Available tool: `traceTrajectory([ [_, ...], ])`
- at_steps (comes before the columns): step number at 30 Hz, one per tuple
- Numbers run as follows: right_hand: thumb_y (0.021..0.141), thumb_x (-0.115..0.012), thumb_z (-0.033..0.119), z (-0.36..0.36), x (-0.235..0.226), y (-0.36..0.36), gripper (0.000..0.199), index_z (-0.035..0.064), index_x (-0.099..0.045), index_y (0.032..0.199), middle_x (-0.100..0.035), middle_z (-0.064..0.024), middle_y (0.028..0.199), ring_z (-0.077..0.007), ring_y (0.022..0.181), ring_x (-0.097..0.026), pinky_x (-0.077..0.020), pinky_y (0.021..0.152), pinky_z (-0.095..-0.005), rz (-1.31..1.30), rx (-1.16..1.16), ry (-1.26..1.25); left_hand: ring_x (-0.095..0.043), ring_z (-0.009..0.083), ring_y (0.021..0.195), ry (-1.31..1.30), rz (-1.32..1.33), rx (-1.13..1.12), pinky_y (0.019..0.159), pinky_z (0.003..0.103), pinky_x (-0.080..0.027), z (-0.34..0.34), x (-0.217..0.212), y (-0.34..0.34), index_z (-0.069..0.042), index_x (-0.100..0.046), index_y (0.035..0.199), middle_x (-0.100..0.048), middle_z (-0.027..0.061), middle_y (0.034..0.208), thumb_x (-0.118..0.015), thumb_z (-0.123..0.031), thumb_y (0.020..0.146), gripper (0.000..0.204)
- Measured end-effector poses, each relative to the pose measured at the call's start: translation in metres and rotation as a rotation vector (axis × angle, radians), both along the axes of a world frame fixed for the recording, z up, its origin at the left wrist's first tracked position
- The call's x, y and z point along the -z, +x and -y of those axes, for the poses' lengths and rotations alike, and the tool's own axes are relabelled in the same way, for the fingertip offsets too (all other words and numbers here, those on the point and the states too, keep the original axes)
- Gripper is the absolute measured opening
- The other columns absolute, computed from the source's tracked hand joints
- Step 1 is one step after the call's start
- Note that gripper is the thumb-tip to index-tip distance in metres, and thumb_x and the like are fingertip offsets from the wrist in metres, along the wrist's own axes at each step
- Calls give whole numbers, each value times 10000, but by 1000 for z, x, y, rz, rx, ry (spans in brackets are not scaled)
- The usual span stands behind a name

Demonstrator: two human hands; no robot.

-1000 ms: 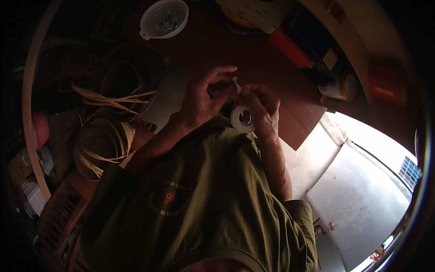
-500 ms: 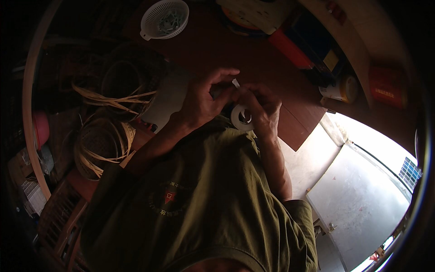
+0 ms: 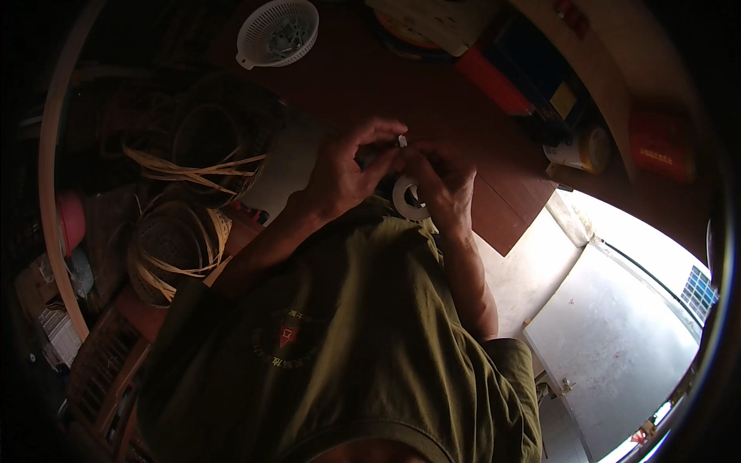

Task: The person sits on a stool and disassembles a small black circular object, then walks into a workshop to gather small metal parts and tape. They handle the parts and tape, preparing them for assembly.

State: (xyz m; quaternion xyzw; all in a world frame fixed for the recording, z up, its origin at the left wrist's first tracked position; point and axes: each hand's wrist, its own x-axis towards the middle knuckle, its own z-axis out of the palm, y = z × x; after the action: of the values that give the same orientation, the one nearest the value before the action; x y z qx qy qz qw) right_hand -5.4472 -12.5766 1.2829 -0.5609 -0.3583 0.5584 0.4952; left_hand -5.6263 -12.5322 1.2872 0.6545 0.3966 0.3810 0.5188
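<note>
My left hand [image 3: 340, 170] and my right hand [image 3: 449, 185] meet above the near edge of the dark red table. Between their fingertips a small white piece of tape [image 3: 402, 142] sticks up. The left thumb and forefinger close in on it from one side, and the right fingertips pinch at its lower end. Beside the right hand's inner edge is a white tape roll [image 3: 404, 207], its open ring showing; what supports it is hidden. Both hands' other fingers are curled and partly in shadow.
A white plastic basket [image 3: 245, 46] with metal pieces stands on the table [image 3: 347, 85] at the far left. Dark boxes [image 3: 532, 77] and a white can [image 3: 583, 150] line the right. Woven baskets [image 3: 166, 239] with loose strips lie left; a pale metal door [image 3: 617, 347] is lower right.
The white piece between the fingertips now looks shorter and more folded. The right fingers have shifted slightly, and the tape roll has turned a little. The left hand stays nearly in place.
</note>
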Motion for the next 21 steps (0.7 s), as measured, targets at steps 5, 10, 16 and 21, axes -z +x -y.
traceTrajectory([
  [5,971,-737,87,-2,-1,5,141,-46,-771,1004,-764,-86,824,-112,739,-708,-549,659,-247,-7,-1,15,-761,196,1052,-48,-30,4,908,308,-622,-2,-2,1,-11,-724,1218,-780,123,1119,-737,9,954,266],
  [10,970,-736,98,-5,-10,6,145,-36,-779,1005,-760,-71,817,-106,739,-702,-550,668,-248,12,11,-52,-781,174,956,-107,-14,19,832,283,-627,-5,-4,2,0,-740,1201,-798,122,1054,-710,-19,988,216],
  [16,971,-729,90,-6,-6,8,144,-43,-767,1011,-756,-68,822,-107,749,-701,-559,687,-250,-49,23,-44,-778,155,905,-362,148,-32,821,267,-620,-7,12,5,19,-747,1210,-801,110,1018,-706,-41,996,226],
  [21,970,-728,84,-7,9,8,138,-43,-768,1007,-758,-68,828,-108,757,-703,-560,689,-251,-57,10,15,-769,168,920,-484,266,-93,844,275,-618,-3,30,8,42,-745,1200,-791,129,1044,-722,-41,986,231],
])
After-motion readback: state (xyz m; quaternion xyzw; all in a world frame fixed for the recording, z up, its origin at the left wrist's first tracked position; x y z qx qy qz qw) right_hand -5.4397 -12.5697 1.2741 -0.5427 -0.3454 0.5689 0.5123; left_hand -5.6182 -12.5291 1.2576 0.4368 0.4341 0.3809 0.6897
